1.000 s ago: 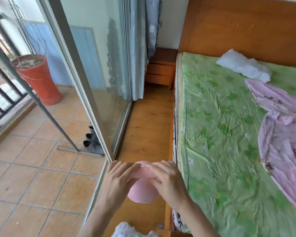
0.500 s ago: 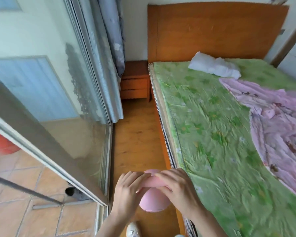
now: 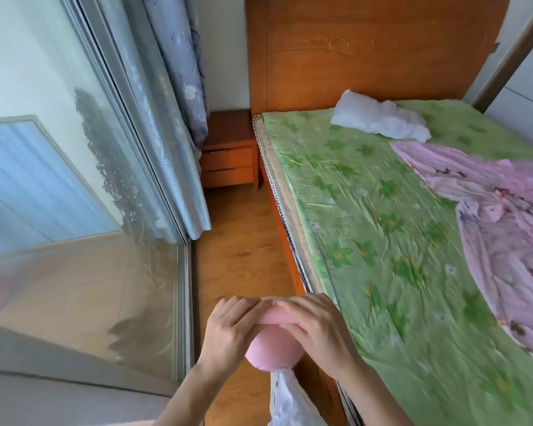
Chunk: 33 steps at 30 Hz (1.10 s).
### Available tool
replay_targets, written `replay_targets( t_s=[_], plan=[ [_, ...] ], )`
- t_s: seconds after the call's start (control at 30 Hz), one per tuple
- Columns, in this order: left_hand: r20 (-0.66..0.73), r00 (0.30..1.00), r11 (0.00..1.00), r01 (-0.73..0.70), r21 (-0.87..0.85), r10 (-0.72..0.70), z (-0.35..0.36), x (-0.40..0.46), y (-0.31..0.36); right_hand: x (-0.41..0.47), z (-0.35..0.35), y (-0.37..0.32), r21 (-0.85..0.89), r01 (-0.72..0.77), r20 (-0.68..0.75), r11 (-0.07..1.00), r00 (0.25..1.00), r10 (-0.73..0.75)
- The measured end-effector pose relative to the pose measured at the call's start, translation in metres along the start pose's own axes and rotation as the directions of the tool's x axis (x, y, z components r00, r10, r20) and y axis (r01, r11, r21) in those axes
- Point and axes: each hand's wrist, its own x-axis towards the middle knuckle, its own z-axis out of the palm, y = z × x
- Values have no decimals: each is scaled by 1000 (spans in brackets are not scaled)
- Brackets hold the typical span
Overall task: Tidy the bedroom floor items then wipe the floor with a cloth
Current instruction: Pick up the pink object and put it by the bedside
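Note:
A pink cloth (image 3: 273, 348) hangs folded in front of me, low in the middle of the view. My left hand (image 3: 231, 329) grips its top edge from the left and my right hand (image 3: 316, 329) grips it from the right, fingers curled over the fold. The cloth's lower part bulges down between my wrists, above the wooden floor (image 3: 243, 241). A white patterned fabric (image 3: 290, 401) shows just below the cloth at the bottom edge.
A bed with a green flowered sheet (image 3: 382, 226) fills the right, carrying a white cloth (image 3: 379, 119) and a pink blanket (image 3: 505, 216). A wooden nightstand (image 3: 228, 155) stands at the far end of the narrow floor strip. A glass sliding door (image 3: 105, 210) and curtain (image 3: 179, 118) line the left.
My view has swung right, away from the balcony and toward the bed and headboard. Both hands keep the same hold on the pink cloth.

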Motion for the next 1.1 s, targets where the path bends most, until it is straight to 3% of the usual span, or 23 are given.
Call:
replay_targets(
  t_s=[0.2,0.6,0.8,1.1],
  plan=[
    [37,998,998,-45,35,44,32,49,-67,67,26,51,-28,59,-63,998,996,-61],
    [-41,996,993,88,84,-85,89,182,-177,243,39,158,-2,171,-25,985,985,-171],
    [-49,994,992,100,81,-96,115,247,-233,318,50,202,6,149,-52,989,988,-149],
    [59,995,994,73,77,-78,150,319,-354,429,100,259,4,75,-43,997,996,-74]
  ],
)
